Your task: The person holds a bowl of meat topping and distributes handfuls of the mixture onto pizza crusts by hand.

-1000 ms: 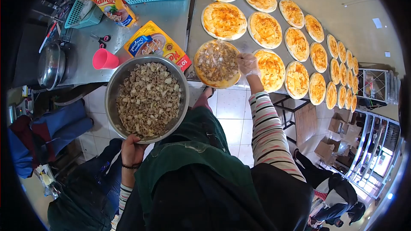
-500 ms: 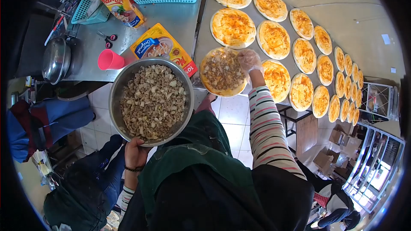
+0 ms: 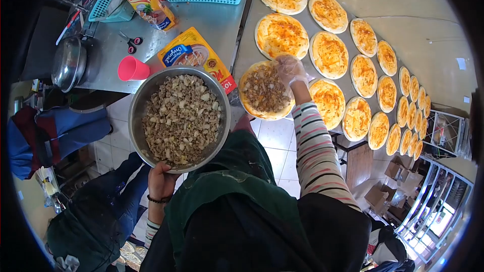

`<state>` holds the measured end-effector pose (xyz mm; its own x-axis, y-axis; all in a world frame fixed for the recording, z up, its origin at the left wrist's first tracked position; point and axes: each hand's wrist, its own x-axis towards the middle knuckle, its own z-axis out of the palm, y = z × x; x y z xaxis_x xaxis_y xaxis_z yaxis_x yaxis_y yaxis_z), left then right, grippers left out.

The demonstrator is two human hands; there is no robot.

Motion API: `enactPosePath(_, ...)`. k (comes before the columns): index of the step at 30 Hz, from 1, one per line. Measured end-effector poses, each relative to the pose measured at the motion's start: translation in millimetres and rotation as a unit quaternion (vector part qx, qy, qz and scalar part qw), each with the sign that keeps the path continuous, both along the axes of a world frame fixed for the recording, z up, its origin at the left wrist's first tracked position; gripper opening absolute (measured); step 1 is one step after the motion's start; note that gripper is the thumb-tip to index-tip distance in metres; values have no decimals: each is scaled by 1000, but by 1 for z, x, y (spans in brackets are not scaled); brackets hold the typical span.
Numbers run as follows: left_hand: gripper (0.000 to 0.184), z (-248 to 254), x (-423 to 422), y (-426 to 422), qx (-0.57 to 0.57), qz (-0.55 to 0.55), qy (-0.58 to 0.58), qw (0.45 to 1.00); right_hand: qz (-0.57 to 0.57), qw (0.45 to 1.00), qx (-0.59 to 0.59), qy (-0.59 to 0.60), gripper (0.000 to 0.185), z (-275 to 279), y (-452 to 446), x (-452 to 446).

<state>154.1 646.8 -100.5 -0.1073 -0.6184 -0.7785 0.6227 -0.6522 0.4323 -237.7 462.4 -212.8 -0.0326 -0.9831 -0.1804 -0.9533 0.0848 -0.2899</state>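
One bowl (image 3: 137, 109), left hand (image 3: 161, 183) gripping it; right hand (image 3: 292, 72) half-curled, grasp unclear, seemingly spreading topping (image 3: 265, 90) alongside; evenness calls for light touch.

The bowl (image 3: 136, 118) is silver, its filling (image 3: 182, 118) mottled brown and off-white. The flatbreads (image 3: 282, 35) carry orange-yellow patches within cream rims. From here, the sleeve (image 3: 318, 148) reads white with black and pink stripes, the cup (image 3: 132, 69) pink.

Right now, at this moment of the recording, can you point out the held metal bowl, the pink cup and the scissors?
Held metal bowl (image 3: 136, 126): head view, on its inner left wall.
Pink cup (image 3: 132, 69): head view, on its side.
Scissors (image 3: 130, 42): head view, where blades meet handles.
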Motion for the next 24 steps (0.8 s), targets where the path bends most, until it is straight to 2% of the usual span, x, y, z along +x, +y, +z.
enactPosePath(2,58,-1,-2,0,-5,11,14,1000,117,989,-28,89,16,-3,-8,1)
enactPosePath(3,58,-3,-1,0,-6,13,14,1000,120,988,-28,89,16,-3,-9,0)
enactPosePath(5,59,-6,2,2,8,13,23,1000,69,998,-6,2,16,5,-7,5)
enactPosePath(9,59,-6,1,4,0,21,18,1000,136,990,28,0,17,-3,0,3)
enactPosePath(11,58,-5,-1,4,-17,16,7,1000,138,988,-13,-71,16,-8,5,2)
enactPosePath(12,58,-6,-1,4,-18,17,8,1000,139,988,-14,-70,16,-8,4,-2)
enactPosePath(14,57,-8,2,6,-7,16,17,1000,-80,989,-10,-128,14,12,6,1)
enactPosePath(15,57,-7,3,7,-6,15,16,1000,-37,998,7,-43,12,0,3,-4)
enactPosePath(16,57,-7,4,7,-6,14,15,1000,-39,998,7,-43,12,0,5,-1)
enactPosePath(18,57,-7,2,7,-9,16,16,1000,116,989,14,89,12,0,4,7)
enactPosePath(20,56,-4,1,7,-2,21,8,1000,105,992,-4,75,14,-13,-3,4)
enactPosePath(22,56,-8,4,8,-2,19,7,1000,76,996,-54,-6,14,-22,-3,4)
enactPosePath(23,56,-9,6,10,-1,16,10,1000,73,996,-52,-7,14,-24,-1,7)
enactPosePath(24,56,-10,6,9,-2,13,10,1000,111,990,-55,69,14,-26,-3,11)
